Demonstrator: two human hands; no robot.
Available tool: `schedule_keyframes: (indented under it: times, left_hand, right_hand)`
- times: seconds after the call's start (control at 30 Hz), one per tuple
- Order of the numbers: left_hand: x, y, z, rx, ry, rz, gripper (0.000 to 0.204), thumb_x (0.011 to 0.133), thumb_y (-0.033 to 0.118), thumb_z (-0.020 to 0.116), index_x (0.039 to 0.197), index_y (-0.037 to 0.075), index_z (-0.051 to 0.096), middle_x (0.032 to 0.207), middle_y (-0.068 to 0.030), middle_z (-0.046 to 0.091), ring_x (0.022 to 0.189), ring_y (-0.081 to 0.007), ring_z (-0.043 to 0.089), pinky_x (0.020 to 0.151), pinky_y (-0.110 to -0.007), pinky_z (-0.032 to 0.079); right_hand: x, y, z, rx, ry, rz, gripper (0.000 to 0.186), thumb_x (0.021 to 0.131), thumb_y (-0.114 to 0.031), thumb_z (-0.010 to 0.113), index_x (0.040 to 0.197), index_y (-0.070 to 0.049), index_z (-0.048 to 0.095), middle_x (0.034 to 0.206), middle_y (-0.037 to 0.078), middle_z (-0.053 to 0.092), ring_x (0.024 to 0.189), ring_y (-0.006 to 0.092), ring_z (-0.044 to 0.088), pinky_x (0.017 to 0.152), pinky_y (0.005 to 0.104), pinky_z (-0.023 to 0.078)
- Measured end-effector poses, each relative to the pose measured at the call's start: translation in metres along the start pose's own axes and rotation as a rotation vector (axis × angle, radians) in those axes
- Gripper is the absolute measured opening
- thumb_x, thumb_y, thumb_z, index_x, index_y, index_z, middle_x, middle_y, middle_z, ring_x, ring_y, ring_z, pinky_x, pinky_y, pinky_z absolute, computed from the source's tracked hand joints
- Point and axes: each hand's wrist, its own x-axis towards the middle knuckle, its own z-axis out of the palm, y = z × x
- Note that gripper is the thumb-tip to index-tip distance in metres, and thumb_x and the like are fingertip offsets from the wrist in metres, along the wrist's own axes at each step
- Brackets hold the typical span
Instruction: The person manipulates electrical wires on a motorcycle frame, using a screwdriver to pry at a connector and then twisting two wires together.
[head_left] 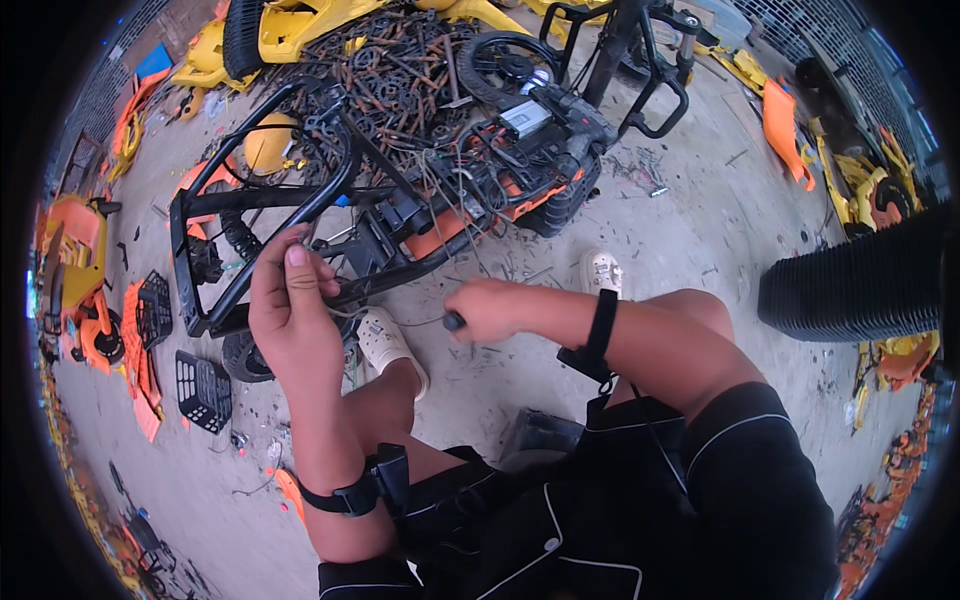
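My left hand (296,305) is raised over the near side of a black metal bike frame (330,205). Its thumb and fingers are pressed together; what sits between them, if anything, is too small to make out. To its right, my right hand (487,309) is closed in a fist round a dark tool-like piece, of which only the rounded black end (454,321) shows. A thin cable (395,319) runs between the two hands, near that end. Beyond them, wires and dark boxes fill the bike's orange-edged body (430,237).
A heap of rusty metal parts (390,75) lies behind the bike. Black baskets (203,392) and orange panels are on the left. A tall black ribbed stack (850,280) stands at right. Small scraps litter the concrete floor (690,235). My feet in white clogs (385,345) are close to the frame.
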Motion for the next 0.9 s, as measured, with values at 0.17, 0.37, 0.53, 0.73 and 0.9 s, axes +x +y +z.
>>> schedule_keyframes:
  times: [0.17,0.37,0.53,0.73,0.9]
  left_hand:
    - [-0.002,0.008,0.006,0.044,-0.016,-0.044,0.030,0.105,0.019,0.053,0.125,-0.002,0.062,0.080,-0.0002,0.055,0.071,-0.0059,0.048,0.065,-0.021,0.041]
    - [-0.002,0.009,0.008,0.046,-0.060,-0.095,0.028,0.105,0.019,0.054,0.123,0.000,0.063,0.078,0.0002,0.057,0.066,-0.0050,0.049,0.062,-0.019,0.040]
    - [0.001,0.007,0.011,-0.009,-0.097,-0.108,0.026,0.104,0.019,0.056,0.119,-0.002,0.063,0.080,-0.0024,0.061,0.068,-0.0072,0.055,0.063,-0.021,0.046]
    - [0.000,0.008,0.013,-0.071,-0.141,-0.124,0.025,0.103,0.017,0.057,0.116,-0.004,0.061,0.080,-0.0058,0.063,0.067,-0.0098,0.059,0.062,-0.024,0.051]
    - [-0.006,0.011,0.013,-0.115,-0.207,-0.107,0.023,0.103,0.014,0.057,0.115,-0.004,0.060,0.080,-0.0074,0.064,0.066,-0.0123,0.060,0.063,-0.026,0.051]
  right_hand:
    - [0.013,0.047,0.079,-0.340,-0.310,0.057,0.046,0.083,-0.040,0.075,0.117,-0.011,0.065,0.114,0.012,0.069,0.108,0.0358,0.065,0.088,0.0488,0.052]
    - [0.029,0.080,0.104,-0.359,-0.367,0.183,0.048,0.084,-0.038,0.074,0.120,-0.008,0.063,0.119,0.013,0.068,0.111,0.0341,0.065,0.088,0.0476,0.053]
    - [0.038,0.107,0.114,-0.429,-0.321,0.233,0.037,0.087,-0.025,0.067,0.120,-0.008,0.064,0.121,0.013,0.067,0.110,0.0325,0.066,0.087,0.0454,0.054]
    - [0.038,0.115,0.124,-0.354,-0.069,0.388,0.034,0.087,-0.018,0.059,0.118,-0.008,0.065,0.118,0.012,0.068,0.108,0.0318,0.067,0.086,0.0447,0.054]
    - [0.026,0.053,0.064,-0.388,-0.006,0.296,0.031,0.082,-0.020,0.067,0.111,-0.009,0.071,0.108,0.012,0.071,0.103,0.0289,0.070,0.077,0.0442,0.056]
